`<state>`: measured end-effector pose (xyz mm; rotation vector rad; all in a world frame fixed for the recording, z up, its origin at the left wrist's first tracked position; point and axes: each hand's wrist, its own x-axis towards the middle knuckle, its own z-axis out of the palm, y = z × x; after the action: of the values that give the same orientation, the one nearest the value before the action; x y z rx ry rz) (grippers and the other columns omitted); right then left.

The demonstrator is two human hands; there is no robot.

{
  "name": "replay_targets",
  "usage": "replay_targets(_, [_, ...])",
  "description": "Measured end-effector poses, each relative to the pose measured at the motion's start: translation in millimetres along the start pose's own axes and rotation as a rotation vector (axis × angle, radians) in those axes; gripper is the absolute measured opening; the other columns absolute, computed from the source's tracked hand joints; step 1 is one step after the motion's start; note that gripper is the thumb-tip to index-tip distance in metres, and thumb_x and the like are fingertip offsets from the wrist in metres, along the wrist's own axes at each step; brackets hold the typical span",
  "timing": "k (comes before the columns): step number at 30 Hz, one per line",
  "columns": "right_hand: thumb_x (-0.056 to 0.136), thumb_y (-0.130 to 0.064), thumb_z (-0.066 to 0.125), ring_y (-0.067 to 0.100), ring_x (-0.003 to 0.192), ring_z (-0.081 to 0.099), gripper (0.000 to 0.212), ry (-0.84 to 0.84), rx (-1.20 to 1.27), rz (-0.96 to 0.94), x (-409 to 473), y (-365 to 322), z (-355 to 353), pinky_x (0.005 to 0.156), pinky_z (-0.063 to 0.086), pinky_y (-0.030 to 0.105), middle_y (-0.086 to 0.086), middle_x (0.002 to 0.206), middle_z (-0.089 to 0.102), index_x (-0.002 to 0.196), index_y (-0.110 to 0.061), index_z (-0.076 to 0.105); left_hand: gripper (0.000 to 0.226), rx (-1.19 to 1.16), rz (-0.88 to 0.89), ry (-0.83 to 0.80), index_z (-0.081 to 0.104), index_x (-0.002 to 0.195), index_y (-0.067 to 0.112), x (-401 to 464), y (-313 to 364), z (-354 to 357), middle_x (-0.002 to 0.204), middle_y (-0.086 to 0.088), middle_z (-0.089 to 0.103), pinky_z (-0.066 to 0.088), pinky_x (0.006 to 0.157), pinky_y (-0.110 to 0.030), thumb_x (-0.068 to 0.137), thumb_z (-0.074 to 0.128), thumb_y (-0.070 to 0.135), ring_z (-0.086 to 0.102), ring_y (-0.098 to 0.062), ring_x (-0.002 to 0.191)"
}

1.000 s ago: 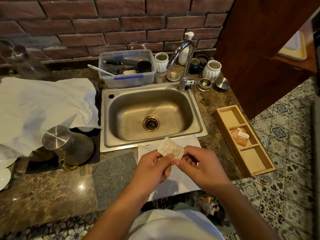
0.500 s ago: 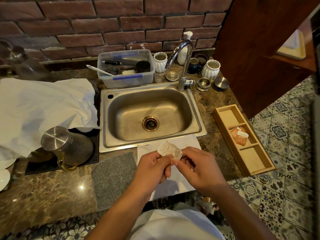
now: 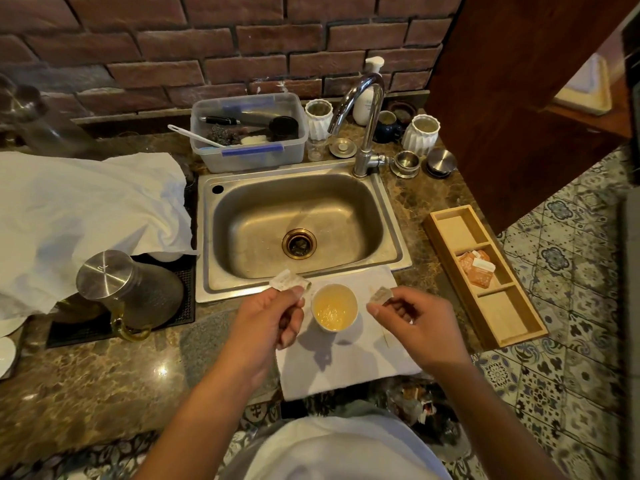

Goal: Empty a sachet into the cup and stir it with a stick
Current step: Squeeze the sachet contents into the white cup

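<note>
The small white paper sachet [image 3: 290, 282] is torn in two. Its larger piece, crinkled and pale with faint print, sits pinched between the thumb and curled fingers of the left hand [image 3: 273, 318], just left of the round white cup [image 3: 334, 307] and slightly above its rim. The smaller torn-off strip [image 3: 380, 294], greyish and crumpled, is pinched at the fingertips of the right hand [image 3: 415, 323], just right of the cup. Both grips are clamped on paper, the two hands held apart with the cup between them.

The cup holds a yellow-orange liquid with a foamy patch in the middle and stands on a white folded cloth [image 3: 349, 358]. On that cloth, to the right of the cup, lies a thin pale stick [image 3: 385, 336], partly hidden by the right hand.

Behind the cup is the stainless steel sink [image 3: 298, 223] with its brass-ringed drain and curved chrome tap [image 3: 363, 123]. Right of the cup lies a long wooden three-compartment tray [image 3: 485, 275], with orange and white sachets [image 3: 476, 268] in its middle compartment. Left of the cup stands a steel-lidded glass carafe [image 3: 131, 292] on a black mat, with a large rumpled white cloth [image 3: 86, 216] behind it. Behind the sink sits a clear plastic tub [image 3: 249, 133] of utensils. Nothing stands between the left hand's sachet piece and the cup's open mouth.
</note>
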<state>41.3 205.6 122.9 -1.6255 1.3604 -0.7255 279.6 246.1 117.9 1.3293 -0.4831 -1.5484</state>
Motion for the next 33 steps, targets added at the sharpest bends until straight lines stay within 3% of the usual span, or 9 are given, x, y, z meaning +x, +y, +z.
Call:
replay_targets(5, [0.086,-0.029,0.079,0.010,0.065,0.063,0.006,0.031,-0.001,0.125,5.9,30.3,-6.9,0.060,0.052,0.020,-0.008,0.075,0.071,0.083,-0.029,0.074,0.020,-0.576,-0.219,-0.208,0.059,0.079,0.010,0.8,-9.4,13.3,0.046,0.004,0.040,0.019,0.033,-0.019,0.095,0.056,0.021,0.034,-0.005,0.031])
replay_targets(7, [0.088,-0.030,0.077,0.011,0.063,0.063,0.009,0.037,-0.024,0.169,6.7,42.3,-9.2,0.058,0.053,0.018,-0.005,0.072,0.070,0.080,-0.027,0.073,0.020,-0.686,-0.275,-0.224,0.058,0.078,0.011,1.9,-12.4,18.5,0.046,0.006,0.038,0.016,0.035,-0.018,0.095,0.053,0.021,0.033,-0.004,0.031])
replay_targets(13, [0.090,-0.032,0.075,0.004,0.050,0.058,0.023,0.075,-0.006,0.297,9.6,70.8,-17.8,0.051,0.048,0.014,-0.002,0.060,0.068,0.071,-0.019,0.072,0.022,-0.722,-0.283,-0.212,0.059,0.077,0.013,6.4,-11.9,27.4,0.046,0.007,0.039,0.011,0.043,-0.020,0.095,0.053,0.023,0.033,-0.004,0.033])
replay_targets(17, [0.093,-0.031,0.072,0.005,0.041,0.052,0.028,0.127,0.116,0.480,18.5,93.8,-22.1,0.041,0.044,0.017,-0.001,0.054,0.066,0.068,-0.017,0.075,0.022,-0.726,-0.294,-0.206,0.059,0.078,0.013,10.5,-11.4,33.1,0.048,0.007,0.039,0.012,0.042,-0.020,0.097,0.053,0.023,0.033,-0.005,0.034])
replay_targets(24, [0.094,-0.031,0.071,0.010,0.045,0.051,0.028,0.119,0.180,0.779,37.0,152.6,-24.8,0.042,0.042,0.022,0.007,0.062,0.068,0.078,-0.009,0.079,0.024,-0.731,-0.302,-0.196,0.060,0.078,0.014,18.6,-15.2,50.3,0.047,0.007,0.042,0.015,0.041,-0.019,0.098,0.053,0.024,0.034,-0.005,0.035])
replay_targets(27, [0.092,-0.031,0.074,0.009,0.040,0.049,0.028,0.116,0.146,0.861,44.7,174.2,-24.9,0.042,0.043,0.022,0.004,0.057,0.067,0.077,-0.008,0.080,0.023,-0.735,-0.304,-0.188,0.060,0.077,0.013,21.1,-18.6,59.7,0.047,0.007,0.042,0.017,0.039,-0.019,0.097,0.053,0.023,0.035,-0.005,0.034])
replay_targets(33, [0.089,-0.032,0.075,0.013,0.051,0.053,0.025,0.158,0.114,0.957,55.0,205.7,-31.1,0.046,0.045,0.025,0.000,0.054,0.068,0.077,-0.011,0.080,0.027,-0.738,-0.323,-0.169,0.060,0.076,0.014,25.0,-24.9,77.3,0.046,0.006,0.042,0.017,0.039,-0.020,0.099,0.049,0.023,0.036,-0.005,0.033])
